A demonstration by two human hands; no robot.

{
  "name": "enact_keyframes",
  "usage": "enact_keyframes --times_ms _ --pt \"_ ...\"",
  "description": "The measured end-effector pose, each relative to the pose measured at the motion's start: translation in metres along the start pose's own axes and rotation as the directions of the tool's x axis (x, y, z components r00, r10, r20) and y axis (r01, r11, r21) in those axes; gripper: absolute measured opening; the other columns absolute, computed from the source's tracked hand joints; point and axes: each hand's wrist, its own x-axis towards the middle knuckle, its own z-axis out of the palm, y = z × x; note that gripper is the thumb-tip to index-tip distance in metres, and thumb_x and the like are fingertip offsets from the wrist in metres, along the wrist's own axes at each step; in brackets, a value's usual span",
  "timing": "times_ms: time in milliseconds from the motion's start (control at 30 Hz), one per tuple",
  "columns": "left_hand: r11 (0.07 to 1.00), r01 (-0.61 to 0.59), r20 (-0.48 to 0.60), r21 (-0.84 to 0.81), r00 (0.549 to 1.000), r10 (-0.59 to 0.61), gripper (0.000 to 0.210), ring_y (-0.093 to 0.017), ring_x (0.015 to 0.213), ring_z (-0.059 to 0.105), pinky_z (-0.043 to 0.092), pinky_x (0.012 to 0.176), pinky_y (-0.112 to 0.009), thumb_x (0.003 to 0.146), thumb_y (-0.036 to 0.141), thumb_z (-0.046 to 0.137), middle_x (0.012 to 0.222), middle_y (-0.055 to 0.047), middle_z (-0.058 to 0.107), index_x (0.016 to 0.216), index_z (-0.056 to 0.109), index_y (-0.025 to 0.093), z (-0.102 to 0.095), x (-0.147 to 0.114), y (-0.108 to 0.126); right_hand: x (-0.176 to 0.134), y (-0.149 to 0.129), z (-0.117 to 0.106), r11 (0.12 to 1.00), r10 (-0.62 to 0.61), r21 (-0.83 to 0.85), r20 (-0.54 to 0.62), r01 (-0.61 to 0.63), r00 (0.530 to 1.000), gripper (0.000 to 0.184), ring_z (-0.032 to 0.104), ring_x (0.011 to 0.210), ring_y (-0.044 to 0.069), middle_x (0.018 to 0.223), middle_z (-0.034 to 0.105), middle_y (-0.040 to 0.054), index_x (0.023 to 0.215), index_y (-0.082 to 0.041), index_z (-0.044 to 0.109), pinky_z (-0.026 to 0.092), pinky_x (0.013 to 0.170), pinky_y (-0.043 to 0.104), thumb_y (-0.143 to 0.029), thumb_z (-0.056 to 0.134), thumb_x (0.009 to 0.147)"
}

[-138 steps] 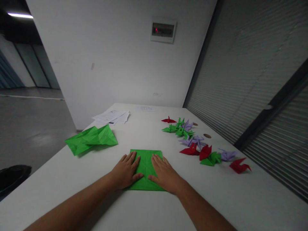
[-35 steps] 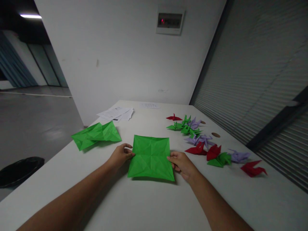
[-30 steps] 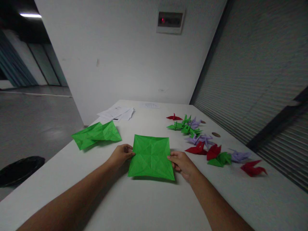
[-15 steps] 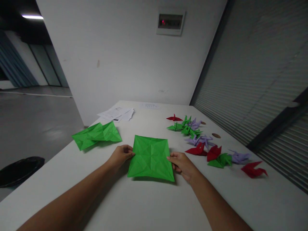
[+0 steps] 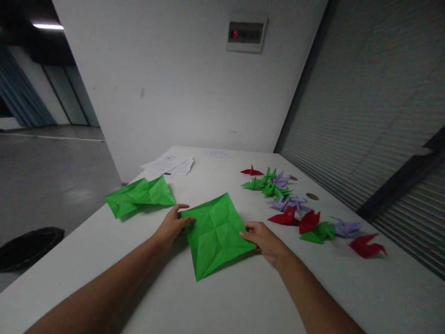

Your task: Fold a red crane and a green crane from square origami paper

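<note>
Pinching one square creased green paper sheet (image 5: 217, 236) narrowly near opposite corners with left hand (image 5: 171, 226) and right hand (image 5: 267, 242), over a white table (image 5: 236, 301) facing a white wall (image 5: 181, 93). Counting at right four red folded-paper birds (image 5: 366, 246), beside uncountably clustered green paper birds (image 5: 273, 189) and lilac paper birds (image 5: 346, 227); at left, seemingly two rumpled green sheets (image 5: 155, 194). Near a black round bin (image 5: 52, 230), too dark to see into.

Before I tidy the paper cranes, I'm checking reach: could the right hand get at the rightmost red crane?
Probably yes: the right hand would first have to release the green sheet, but the way past the nearest green crane to the rightmost red crane looks free.
</note>
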Motion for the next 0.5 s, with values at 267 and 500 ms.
enact_keyframes --times_ms 267,500 --pt "0.998 -0.057 -0.086 0.0 0.995 0.057 0.052 -0.012 0.059 0.06 0.043 0.052 -0.02 0.059 0.026 0.085 0.075 0.006 0.062 0.1 0.052 0.025 -0.001 0.003 0.003 -0.001 -0.002 -0.002 0.999 -0.05 -0.012 -0.125 0.049 0.991 0.041 0.06 0.054 0.012 0.075 0.071 -0.0011 0.093 -0.021 0.062 0.029 0.041 0.016 -0.044 0.084 0.067" --pt "0.986 -0.164 -0.037 0.03 0.986 0.165 0.034 -0.012 0.064 0.057 0.043 0.057 -0.021 0.061 0.029 0.084 0.07 0.003 0.062 0.07 0.052 0.019 -0.004 0.008 -0.003 0.011 0.004 -0.005 0.962 -0.271 -0.094 -0.257 0.255 0.928 0.051 0.055 0.042 0.013 0.053 0.057 -0.0092 0.08 -0.026 0.039 0.036 0.036 0.017 -0.051 0.081 0.066"
